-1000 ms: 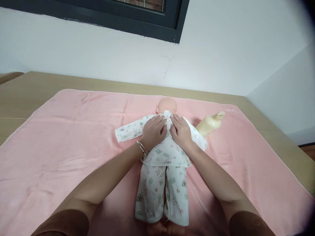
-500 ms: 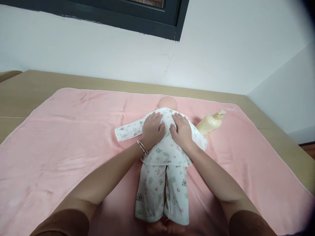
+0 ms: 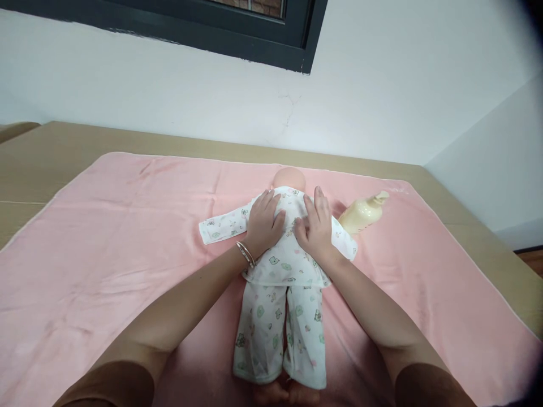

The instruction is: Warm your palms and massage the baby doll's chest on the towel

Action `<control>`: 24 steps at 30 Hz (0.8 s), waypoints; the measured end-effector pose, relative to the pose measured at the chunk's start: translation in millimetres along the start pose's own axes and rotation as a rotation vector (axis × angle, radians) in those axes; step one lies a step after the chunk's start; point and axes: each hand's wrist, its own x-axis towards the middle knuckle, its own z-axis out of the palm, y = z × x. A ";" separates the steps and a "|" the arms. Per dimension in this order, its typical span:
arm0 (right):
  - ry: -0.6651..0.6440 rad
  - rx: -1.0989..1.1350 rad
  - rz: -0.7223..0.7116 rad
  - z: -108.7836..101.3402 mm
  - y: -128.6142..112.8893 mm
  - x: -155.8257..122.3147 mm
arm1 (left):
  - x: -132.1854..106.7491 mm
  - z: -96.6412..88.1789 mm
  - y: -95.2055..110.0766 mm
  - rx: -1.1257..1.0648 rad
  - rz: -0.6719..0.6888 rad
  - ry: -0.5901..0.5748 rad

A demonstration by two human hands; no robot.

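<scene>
A baby doll point(image 3: 289, 178) lies stretched out on a pink blanket, its bald head toward the wall and no face showing. It wears a white printed top point(image 3: 285, 264) and matching trousers point(image 3: 260, 333); its feet show dimly below the hems. Flat on the left side of the doll's upper back rests my left hand point(image 3: 264, 223), fingers extended, a bracelet point(image 3: 245, 254) at the wrist. My right hand point(image 3: 314, 226) is on the right side of the upper back, fingers spread and partly raised. Neither hand grips anything.
Right of the doll, a cream pump bottle point(image 3: 362, 213) lies tilted on the pink blanket point(image 3: 127, 243). The blanket covers much of a wooden table point(image 3: 76, 138). Behind stands a white wall point(image 3: 237, 107) with a dark window frame point(image 3: 254, 42).
My right hand's fingers have lifted and spread apart, pointing more upright. My left hand stays almost in place. The doll and bottle have not visibly moved.
</scene>
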 end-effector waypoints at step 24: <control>-0.540 0.127 0.117 -21.8 -15.6 18.5 | -2.3 0.3 -4.4 -0.099 0.060 0.044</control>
